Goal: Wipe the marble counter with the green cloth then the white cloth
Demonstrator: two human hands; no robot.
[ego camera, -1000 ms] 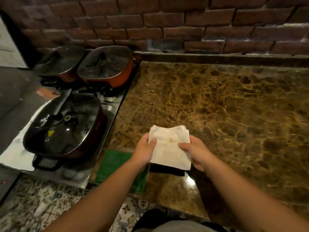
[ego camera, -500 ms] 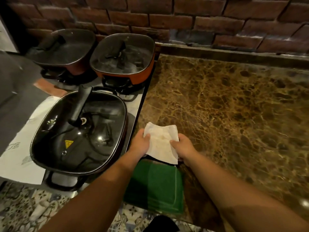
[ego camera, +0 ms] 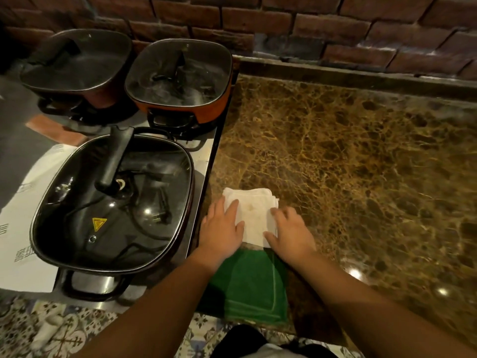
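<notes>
White cloth (ego camera: pixel 254 218) lies pinned under both flat, open hands (ego camera: pixel 223 232) (ego camera: pixel 290 233), nothing gripped; a sweep left risks striking the pot (ego camera: pixel 113 200) beside the bench (ego camera: pixel 348 164).

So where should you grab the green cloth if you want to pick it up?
Probably by its near edge, coming from the person's side. The green cloth lies folded flat on the marble counter, and that edge hangs slightly over the counter's front, so fingers could slip under it. Its far end is tucked beside the white cloth, where the left hand and right hand press.
</notes>
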